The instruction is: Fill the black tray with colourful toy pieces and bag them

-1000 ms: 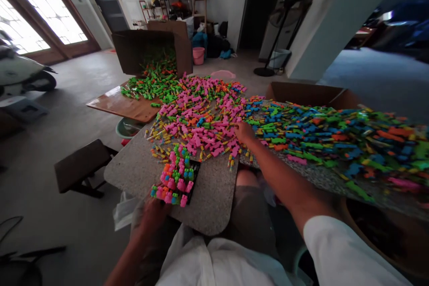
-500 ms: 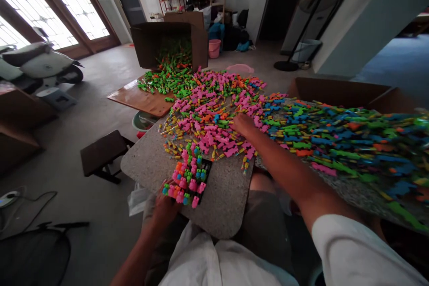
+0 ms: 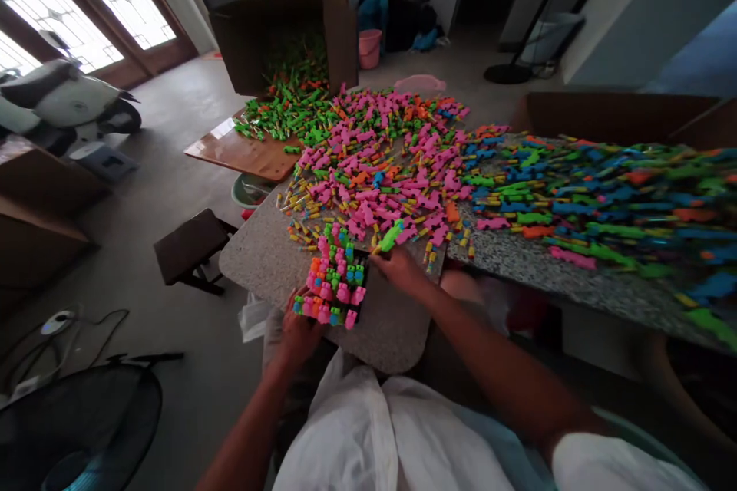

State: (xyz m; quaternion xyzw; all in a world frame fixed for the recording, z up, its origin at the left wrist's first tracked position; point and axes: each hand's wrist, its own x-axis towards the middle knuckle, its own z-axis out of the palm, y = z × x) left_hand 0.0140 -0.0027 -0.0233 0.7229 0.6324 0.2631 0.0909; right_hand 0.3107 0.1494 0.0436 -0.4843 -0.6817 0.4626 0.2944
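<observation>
My right hand [image 3: 400, 268] pinches a green animal-shaped plastic piece [image 3: 392, 235] with a yellow end, just right of a black rack [image 3: 361, 261]. Upright in that rack stand rows of small pink, green, blue and orange pieces [image 3: 334, 276]. At the rack's near left corner, my left hand [image 3: 302, 330] grips its edge, its fingers partly hidden by the pieces. Beyond both hands spreads a heap of loose pink pieces [image 3: 368, 211], mixed with yellow-ended ones, on the speckled stone table [image 3: 391, 330].
Green pieces spill from a tipped cardboard box [image 3: 339, 46] onto a brown board [image 3: 253, 165]. More mixed pieces [image 3: 610, 207] cover the counter to the right, before another cardboard box [image 3: 610, 119]. A dark stool [image 3: 190, 242] stands left, with a fan [image 3: 80, 430] below it.
My right hand has come back from the pink heap toward the rack, now with a green piece in its fingers. My left hand stays at the rack. The view has tilted downward.
</observation>
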